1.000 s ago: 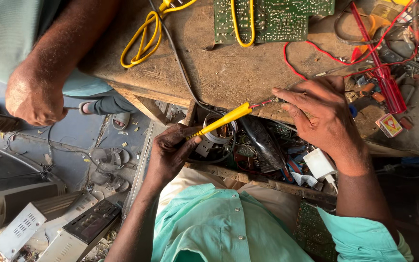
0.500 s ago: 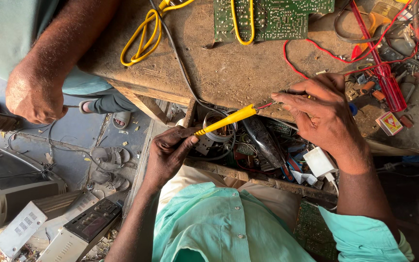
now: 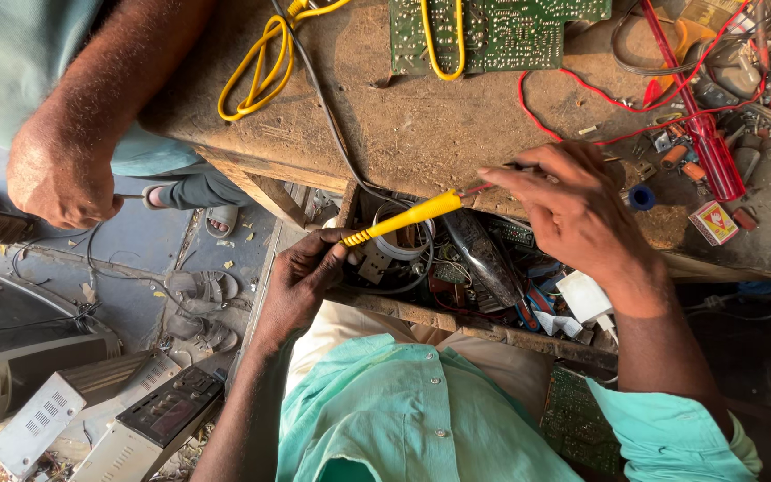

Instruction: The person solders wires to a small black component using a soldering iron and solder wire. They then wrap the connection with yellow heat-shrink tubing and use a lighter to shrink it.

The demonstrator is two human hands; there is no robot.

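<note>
Two hands are being used on one yellow-handled probe point(image 3: 408, 217), which is being held slanted over the open drawer point(image 3: 457, 268) just below the wooden workbench point(image 3: 421, 134) edge. Its handle end is being gripped by the closed left hand point(image 3: 301, 281), while its thin red tip is being pinched between the right hand point(image 3: 577, 214) fingers point(image 3: 515, 174). In judgement, the handle is best being kept steady while the tip is being guided.

The left hand point(image 3: 301, 277) is curled into a closed grip, its forearm reaching up from below. The right hand point(image 3: 573, 214) lies palm down, fingers pinched together at their tips, wrist bent inward.
</note>
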